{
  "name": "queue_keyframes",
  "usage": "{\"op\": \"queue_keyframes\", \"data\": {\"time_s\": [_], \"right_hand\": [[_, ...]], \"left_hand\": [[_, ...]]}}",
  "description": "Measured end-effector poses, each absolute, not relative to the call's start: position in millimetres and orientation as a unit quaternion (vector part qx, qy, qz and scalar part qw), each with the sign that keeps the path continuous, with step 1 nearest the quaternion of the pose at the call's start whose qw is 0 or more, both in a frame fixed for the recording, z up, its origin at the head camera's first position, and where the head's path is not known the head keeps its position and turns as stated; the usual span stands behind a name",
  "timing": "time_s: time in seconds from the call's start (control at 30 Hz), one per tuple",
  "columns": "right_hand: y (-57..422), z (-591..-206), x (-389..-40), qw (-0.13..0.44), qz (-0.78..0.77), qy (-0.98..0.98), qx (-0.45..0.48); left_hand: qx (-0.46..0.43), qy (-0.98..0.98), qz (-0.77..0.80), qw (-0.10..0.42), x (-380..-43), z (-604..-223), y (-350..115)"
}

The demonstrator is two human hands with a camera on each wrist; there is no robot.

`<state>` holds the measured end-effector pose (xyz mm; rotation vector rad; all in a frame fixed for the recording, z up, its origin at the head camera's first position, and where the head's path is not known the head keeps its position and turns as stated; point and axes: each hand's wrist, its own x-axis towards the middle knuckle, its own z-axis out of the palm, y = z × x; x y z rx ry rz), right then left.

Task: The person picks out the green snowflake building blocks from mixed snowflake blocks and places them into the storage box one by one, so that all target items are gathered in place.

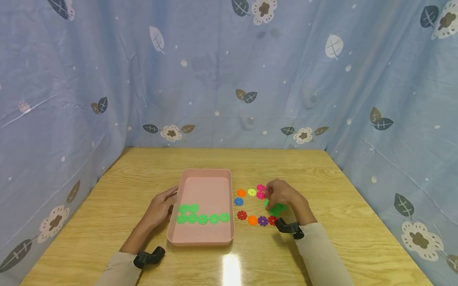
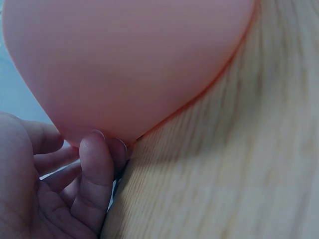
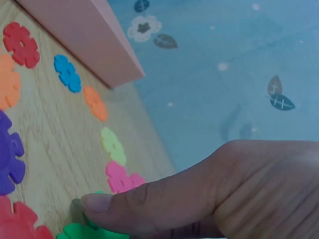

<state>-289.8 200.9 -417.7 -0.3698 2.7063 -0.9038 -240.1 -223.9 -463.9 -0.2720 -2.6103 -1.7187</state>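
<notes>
My left hand (image 1: 160,207) rests at the left side of a pink tray (image 1: 205,237), bent fingers touching its outer wall (image 2: 129,64). Several green notched plastic discs (image 1: 202,219) lie inside the tray, in a lower row with two more above its left end. Right of the tray my right hand (image 1: 284,196) is low over a pile of green discs (image 1: 281,207). Its thumb (image 3: 134,206) and fingers pinch a green disc (image 1: 266,203), partly hidden by the hand. The other fingers are mostly out of sight in the right wrist view.
Between tray and right hand lie loose discs: orange (image 1: 241,193), yellow (image 1: 252,192), pink (image 1: 261,188), blue (image 1: 238,201), red (image 1: 241,215) and purple (image 1: 262,221). A patterned blue curtain (image 1: 214,79) surrounds the wooden table (image 1: 286,163).
</notes>
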Motion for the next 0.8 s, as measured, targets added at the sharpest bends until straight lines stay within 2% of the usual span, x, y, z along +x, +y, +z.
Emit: {"op": "queue_keyframes", "data": {"time_s": [0.2,0.8], "right_hand": [[204.9,-424.5,-290.7,0.139,-0.309,0.934,-0.118],[205.5,-427.1,-296.0,0.087,-0.295,0.943,-0.124]], "left_hand": [[-0.084,-0.830,-0.552,-0.004,-239.5,-465.3,-223.5],[-0.082,-0.826,-0.557,0.001,-240.5,-465.5,-224.1]]}}
